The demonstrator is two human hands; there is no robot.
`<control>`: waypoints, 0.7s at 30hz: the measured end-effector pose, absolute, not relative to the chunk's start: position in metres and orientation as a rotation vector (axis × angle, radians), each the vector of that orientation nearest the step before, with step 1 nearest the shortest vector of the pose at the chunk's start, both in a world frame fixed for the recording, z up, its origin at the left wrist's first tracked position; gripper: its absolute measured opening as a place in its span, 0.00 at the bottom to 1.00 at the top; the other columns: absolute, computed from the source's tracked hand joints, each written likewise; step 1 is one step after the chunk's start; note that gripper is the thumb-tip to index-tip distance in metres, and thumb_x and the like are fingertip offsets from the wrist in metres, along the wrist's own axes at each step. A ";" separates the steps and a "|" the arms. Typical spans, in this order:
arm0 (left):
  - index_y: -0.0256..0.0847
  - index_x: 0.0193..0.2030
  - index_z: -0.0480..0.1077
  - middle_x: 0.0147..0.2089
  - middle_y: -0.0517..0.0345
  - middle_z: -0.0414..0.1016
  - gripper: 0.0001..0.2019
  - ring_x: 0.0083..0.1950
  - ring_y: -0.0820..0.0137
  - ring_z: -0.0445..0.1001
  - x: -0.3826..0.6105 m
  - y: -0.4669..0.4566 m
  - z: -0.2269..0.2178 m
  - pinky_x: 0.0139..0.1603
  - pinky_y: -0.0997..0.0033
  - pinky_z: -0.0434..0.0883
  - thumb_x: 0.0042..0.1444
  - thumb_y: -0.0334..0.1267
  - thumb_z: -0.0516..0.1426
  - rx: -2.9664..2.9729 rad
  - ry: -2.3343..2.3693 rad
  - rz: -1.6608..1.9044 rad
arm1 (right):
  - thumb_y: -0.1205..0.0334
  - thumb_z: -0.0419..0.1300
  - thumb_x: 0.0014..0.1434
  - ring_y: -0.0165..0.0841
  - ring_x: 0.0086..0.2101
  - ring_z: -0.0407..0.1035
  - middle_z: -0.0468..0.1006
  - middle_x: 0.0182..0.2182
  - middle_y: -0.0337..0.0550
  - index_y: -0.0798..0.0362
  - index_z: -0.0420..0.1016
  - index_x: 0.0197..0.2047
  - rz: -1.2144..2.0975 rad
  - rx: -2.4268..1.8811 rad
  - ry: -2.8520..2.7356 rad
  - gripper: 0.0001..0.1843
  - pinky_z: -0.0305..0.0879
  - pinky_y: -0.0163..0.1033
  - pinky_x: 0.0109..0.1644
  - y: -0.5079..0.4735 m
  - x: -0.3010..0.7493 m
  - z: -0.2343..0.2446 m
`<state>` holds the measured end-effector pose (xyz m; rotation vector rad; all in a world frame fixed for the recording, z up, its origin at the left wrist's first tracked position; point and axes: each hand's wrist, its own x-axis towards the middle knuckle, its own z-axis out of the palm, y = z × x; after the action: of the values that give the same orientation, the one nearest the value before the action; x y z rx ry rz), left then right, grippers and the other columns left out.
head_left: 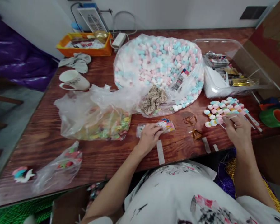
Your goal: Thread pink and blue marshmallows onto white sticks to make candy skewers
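At the worktop's near edge, your left hand pinches a small packet at centre; your right hand, closed on a thin stick, sits just beside the pastel skewers to the right. Best keep packet flat, stick steady.

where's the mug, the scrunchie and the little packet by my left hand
mug [75,81]: head view, on its white side wall
scrunchie [154,99]: head view, middle of the beige folds
packet [167,125]: head view, on its printed right end
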<state>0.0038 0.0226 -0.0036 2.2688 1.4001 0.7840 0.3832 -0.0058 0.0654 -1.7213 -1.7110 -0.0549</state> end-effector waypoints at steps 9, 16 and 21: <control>0.41 0.31 0.78 0.31 0.57 0.79 0.06 0.35 0.70 0.74 -0.006 0.032 -0.006 0.39 0.70 0.69 0.56 0.37 0.60 1.869 1.328 0.944 | 0.67 0.67 0.51 0.34 0.31 0.72 0.77 0.30 0.38 0.48 0.78 0.33 0.162 -1.212 -0.976 0.05 0.69 0.46 0.40 -0.017 0.312 0.097; 0.40 0.30 0.77 0.30 0.58 0.78 0.06 0.34 0.70 0.73 -0.007 0.031 -0.010 0.39 0.69 0.68 0.53 0.40 0.62 1.827 1.303 0.942 | 0.67 0.64 0.54 0.30 0.31 0.71 0.76 0.29 0.35 0.50 0.76 0.32 0.490 -1.100 -0.922 0.03 0.69 0.41 0.40 0.003 0.256 0.086; 0.40 0.30 0.76 0.31 0.58 0.78 0.06 0.35 0.70 0.73 -0.006 0.029 -0.014 0.40 0.69 0.68 0.53 0.39 0.62 1.847 1.285 0.975 | 0.63 0.65 0.54 0.30 0.30 0.71 0.76 0.27 0.36 0.50 0.76 0.30 0.583 -1.125 -1.039 0.02 0.69 0.39 0.38 0.007 0.243 0.073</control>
<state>-0.0062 0.0292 -0.0135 1.8468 1.2847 0.9747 0.2427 0.0067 0.0728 -1.1252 -1.0394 0.5827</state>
